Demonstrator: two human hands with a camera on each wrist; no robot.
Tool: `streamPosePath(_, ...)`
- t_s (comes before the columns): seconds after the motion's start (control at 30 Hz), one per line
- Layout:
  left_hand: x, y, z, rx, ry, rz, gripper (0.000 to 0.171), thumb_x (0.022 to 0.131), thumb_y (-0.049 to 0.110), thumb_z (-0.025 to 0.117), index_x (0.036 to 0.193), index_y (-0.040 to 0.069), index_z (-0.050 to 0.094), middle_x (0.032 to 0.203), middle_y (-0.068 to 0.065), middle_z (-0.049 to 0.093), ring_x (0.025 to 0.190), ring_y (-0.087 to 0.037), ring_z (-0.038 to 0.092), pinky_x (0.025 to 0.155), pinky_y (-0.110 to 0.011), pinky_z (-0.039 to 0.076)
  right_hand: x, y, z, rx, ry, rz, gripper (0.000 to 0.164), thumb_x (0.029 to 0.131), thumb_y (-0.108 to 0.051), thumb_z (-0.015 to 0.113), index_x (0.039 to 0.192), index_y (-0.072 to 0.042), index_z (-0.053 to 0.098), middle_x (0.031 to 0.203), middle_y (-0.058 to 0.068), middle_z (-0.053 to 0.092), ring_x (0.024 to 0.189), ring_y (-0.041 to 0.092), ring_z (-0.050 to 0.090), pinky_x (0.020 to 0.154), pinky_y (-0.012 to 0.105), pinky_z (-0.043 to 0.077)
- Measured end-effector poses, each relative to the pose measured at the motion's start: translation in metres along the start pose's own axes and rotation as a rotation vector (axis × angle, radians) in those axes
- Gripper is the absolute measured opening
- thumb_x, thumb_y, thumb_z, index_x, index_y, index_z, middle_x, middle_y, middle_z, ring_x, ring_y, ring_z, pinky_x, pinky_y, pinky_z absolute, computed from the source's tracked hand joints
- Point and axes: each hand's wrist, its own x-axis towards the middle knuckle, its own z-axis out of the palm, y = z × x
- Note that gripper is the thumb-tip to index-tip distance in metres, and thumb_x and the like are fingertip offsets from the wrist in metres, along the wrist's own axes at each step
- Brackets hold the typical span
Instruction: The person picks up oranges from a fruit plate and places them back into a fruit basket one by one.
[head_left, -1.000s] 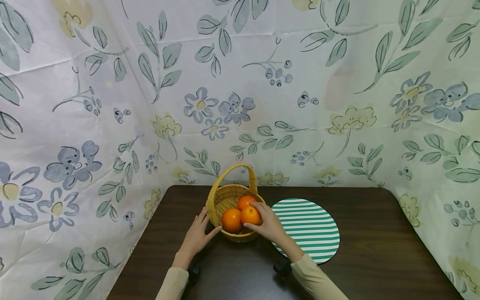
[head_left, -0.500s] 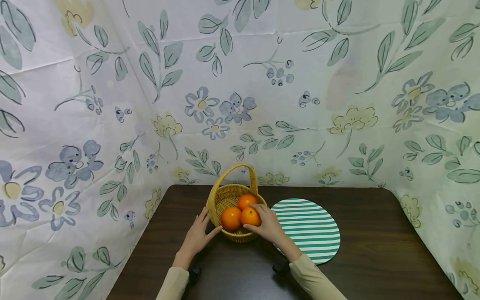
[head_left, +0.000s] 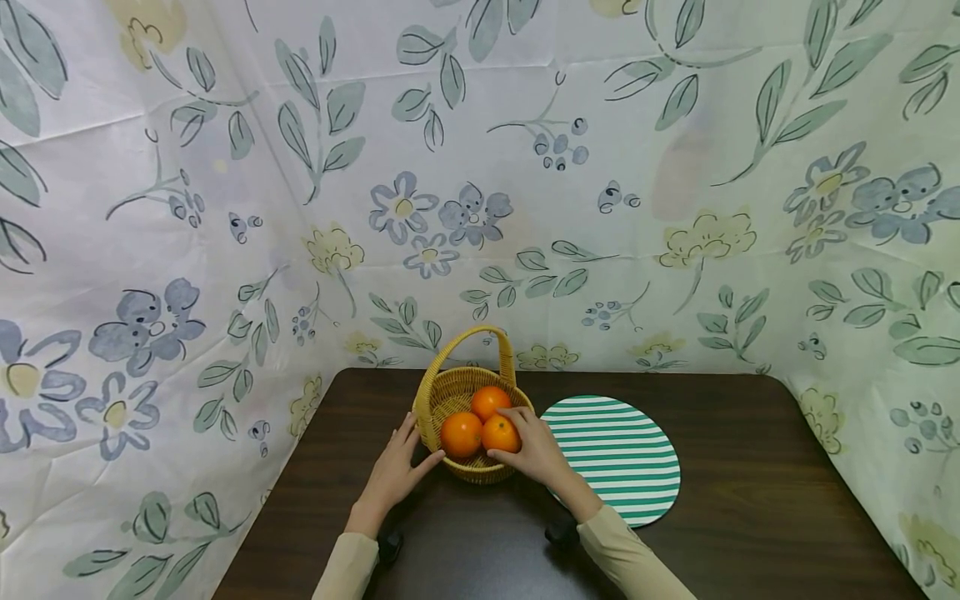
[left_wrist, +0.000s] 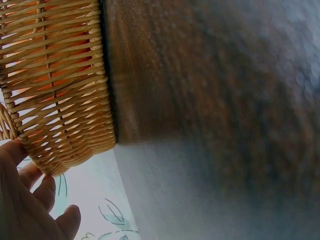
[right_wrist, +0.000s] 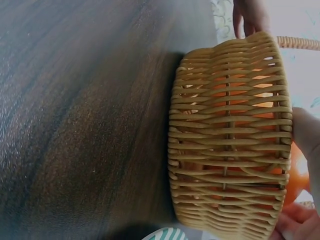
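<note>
A yellow wicker basket (head_left: 480, 473) with a tall handle stands on the table and contains three oranges. My right hand (head_left: 538, 450) reaches over its right rim and grips the front right orange (head_left: 500, 434) between thumb and fingers. Beside that fruit lie the left orange (head_left: 461, 435) and the back orange (head_left: 491, 402). My left hand (head_left: 390, 479) rests against the basket's left side, thumb at the front rim and fingers spread towards the handle's base. In the left wrist view, its fingertips touch the woven wall (left_wrist: 60, 95). The right thumb crosses the rim in the right wrist view.
A round placemat (head_left: 615, 458) with green and white stripes lies just right of the basket, partly under the right forearm. The dark wooden table (head_left: 757, 475) extends to a floral cloth (head_left: 525, 208) hanging behind and at both sides.
My right hand and its orange have sunk very slightly lower and left in the basket. The other two oranges have shifted a little. The left hand stays on the basket.
</note>
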Motion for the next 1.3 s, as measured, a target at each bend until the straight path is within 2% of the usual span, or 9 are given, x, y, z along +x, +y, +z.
streamPosePath(0.3,0.0005,-0.0009,0.0013,-0.005,-0.035,-0.043,0.084,0.081,0.070,0.046,0.148,0.024,0.024,0.156,-0.002,0.012,0.142,-0.023,0.014,0.112,-0.050,0.018,0.0000,0.0000,-0.0001,-0.029,-0.004,0.007,0.064,0.073,-0.045,0.076,0.125,-0.014,0.056,0.115,0.007,0.057,0.095,0.024,0.053,0.079,0.041,0.044)
streamPosePath(0.73,0.0021,-0.0019,0.0013,-0.008,-0.024,-0.029,0.083,0.082,0.069,0.046,0.148,0.024,0.026,0.156,-0.003,0.012,0.142,-0.025,0.015,0.111,-0.051,0.020,0.0051,-0.0009,-0.0017,-0.082,-0.041,0.008,0.063,0.073,-0.050,0.073,0.123,-0.014,0.057,0.113,0.007,0.058,0.094,0.024,0.054,0.080,0.042,0.043)
streamPosePath(0.9,0.0019,-0.0010,0.0005,-0.011,-0.028,-0.032,0.083,0.082,0.069,0.046,0.148,0.022,0.026,0.155,-0.007,0.014,0.141,-0.028,0.016,0.110,-0.052,0.021,0.0051,-0.0019,-0.0015,-0.080,-0.037,0.008,0.063,0.073,-0.048,0.074,0.123,-0.014,0.057,0.113,0.007,0.058,0.096,0.024,0.054,0.081,0.044,0.043)
streamPosePath(1.13,0.0007,-0.0001,0.0009,-0.022,-0.058,-0.067,0.084,0.081,0.071,0.045,0.148,0.026,0.024,0.156,0.000,0.009,0.142,-0.029,0.015,0.111,-0.052,0.020,0.0061,-0.0011,0.0011,-0.099,-0.051,0.019,0.063,0.072,-0.048,0.075,0.123,-0.014,0.058,0.114,0.007,0.059,0.098,0.024,0.055,0.085,0.044,0.041)
streamPosePath(1.3,0.0000,0.0015,0.0009,-0.028,-0.041,-0.064,0.083,0.082,0.069,0.046,0.148,0.024,0.025,0.156,-0.003,0.012,0.140,-0.035,0.019,0.108,-0.055,0.023,0.0079,-0.0006,0.0016,-0.124,-0.061,0.023,0.064,0.071,-0.050,0.075,0.121,-0.015,0.059,0.113,0.007,0.059,0.099,0.024,0.055,0.086,0.044,0.040)
